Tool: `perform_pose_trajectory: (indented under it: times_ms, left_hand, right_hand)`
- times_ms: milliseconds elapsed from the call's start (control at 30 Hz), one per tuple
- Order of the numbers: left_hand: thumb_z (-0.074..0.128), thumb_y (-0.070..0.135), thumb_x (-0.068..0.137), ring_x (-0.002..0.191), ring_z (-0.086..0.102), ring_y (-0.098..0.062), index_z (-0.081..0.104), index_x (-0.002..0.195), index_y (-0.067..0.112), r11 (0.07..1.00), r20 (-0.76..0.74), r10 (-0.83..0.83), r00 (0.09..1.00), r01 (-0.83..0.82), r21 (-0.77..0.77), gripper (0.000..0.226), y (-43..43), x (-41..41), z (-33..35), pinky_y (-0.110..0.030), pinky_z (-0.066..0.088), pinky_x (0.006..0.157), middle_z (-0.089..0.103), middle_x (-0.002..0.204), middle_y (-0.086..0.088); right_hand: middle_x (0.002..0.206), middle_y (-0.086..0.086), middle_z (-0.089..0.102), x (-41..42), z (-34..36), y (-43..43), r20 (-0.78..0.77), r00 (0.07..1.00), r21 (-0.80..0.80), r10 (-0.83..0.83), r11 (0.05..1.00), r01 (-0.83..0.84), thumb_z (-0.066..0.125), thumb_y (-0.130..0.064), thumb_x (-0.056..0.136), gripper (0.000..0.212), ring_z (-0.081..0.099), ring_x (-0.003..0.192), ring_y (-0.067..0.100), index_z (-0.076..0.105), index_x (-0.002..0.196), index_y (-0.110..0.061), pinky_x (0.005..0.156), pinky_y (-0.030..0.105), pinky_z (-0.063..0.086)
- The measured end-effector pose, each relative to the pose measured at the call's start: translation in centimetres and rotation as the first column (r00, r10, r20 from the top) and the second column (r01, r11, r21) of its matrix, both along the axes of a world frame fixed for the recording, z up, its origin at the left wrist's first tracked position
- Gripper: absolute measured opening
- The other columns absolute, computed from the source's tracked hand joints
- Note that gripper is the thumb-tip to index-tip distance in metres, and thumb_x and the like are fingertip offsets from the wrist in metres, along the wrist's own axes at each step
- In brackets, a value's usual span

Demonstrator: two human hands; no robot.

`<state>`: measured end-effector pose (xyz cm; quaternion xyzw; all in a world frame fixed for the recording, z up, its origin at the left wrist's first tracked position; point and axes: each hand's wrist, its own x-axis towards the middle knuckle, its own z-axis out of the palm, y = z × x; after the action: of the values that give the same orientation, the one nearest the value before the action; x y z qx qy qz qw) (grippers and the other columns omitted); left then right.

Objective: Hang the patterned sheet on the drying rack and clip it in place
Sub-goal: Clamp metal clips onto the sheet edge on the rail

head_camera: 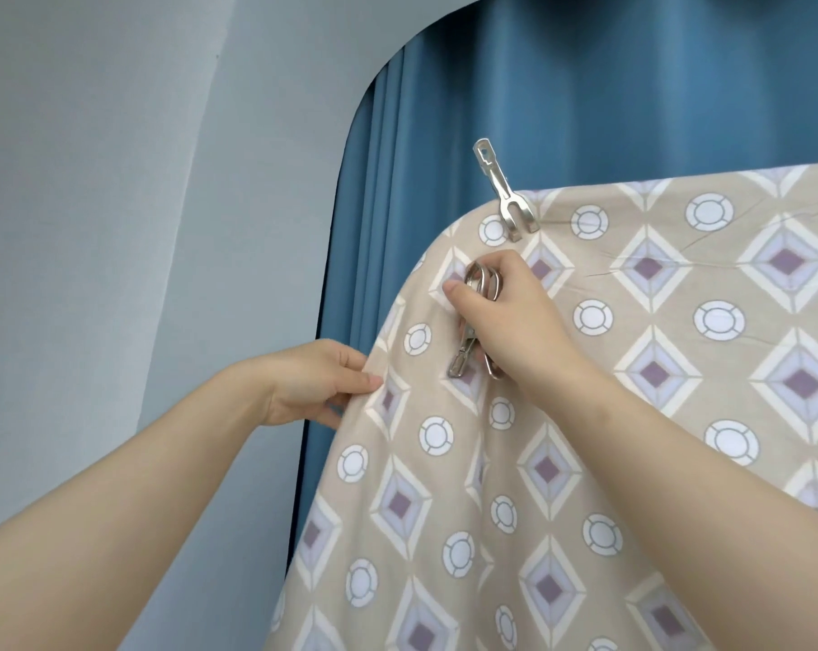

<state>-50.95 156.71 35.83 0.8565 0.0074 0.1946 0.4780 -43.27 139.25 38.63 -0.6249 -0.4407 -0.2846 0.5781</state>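
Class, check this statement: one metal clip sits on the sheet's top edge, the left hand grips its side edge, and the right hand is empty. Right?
Wrong on the right hand: the head view shows it holding spare clips. One metal clip does sit on the sheet's top edge, and the left hand grips its side edge.

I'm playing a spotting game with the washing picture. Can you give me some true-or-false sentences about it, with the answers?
1. One metal clip is already fastened on the top edge of the patterned sheet. True.
2. The right hand is empty. False: it holds spare metal clips in front of the sheet.
3. The left hand pinches the sheet's side edge. True.
4. The curtain behind the sheet is red. False: it is blue.
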Motion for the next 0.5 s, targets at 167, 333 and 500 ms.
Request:
perform_pose_trajectory:
  times_ms: [167,333,500]
  left_hand:
    - [0.044,0.021,0.099,0.062,0.055,-0.016,0.059,0.079,0.014,0.955,0.277,0.297,0.914,-0.279,-0.102,0.026,0.3,-0.2,0.9,-0.025,0.045,0.059,0.06,0.072,-0.002]
    - [0.046,0.02,0.097,0.062,0.055,-0.014,0.058,0.081,0.014,0.944,0.199,0.324,0.925,-0.33,-0.002,0.021,-0.1,-1.0,0.9,-0.024,0.046,0.055,0.06,0.073,0.0]
    - [0.059,0.013,0.088,0.067,0.048,-0.016,0.049,0.078,0.019,0.916,0.384,0.38,0.842,-0.401,-0.027,0.015,-0.8,-0.7,1.6,-0.025,0.04,0.061,0.051,0.077,0.001]
  right_hand:
    - [0.068,-0.005,0.05,-0.5,0.2,0.5,0.013,1.0,-0.021,0.015,1.0,-0.015,0.057,-0.032,0.088,0.016,0.047,0.047,0.011,0.049,0.097,-0.021,0.033,0.017,0.031]
    - [0.069,-0.007,0.051,-0.9,0.3,1.1,0.044,0.999,-0.018,0.009,1.0,-0.008,0.058,-0.034,0.087,0.015,0.049,0.057,0.015,0.051,0.093,-0.022,0.044,0.025,0.035]
    - [0.067,-0.006,0.05,-1.5,0.7,1.3,0.06,0.998,0.038,0.007,0.999,-0.01,0.058,-0.04,0.087,0.025,0.048,0.053,0.015,0.047,0.086,-0.017,0.053,0.029,0.037]
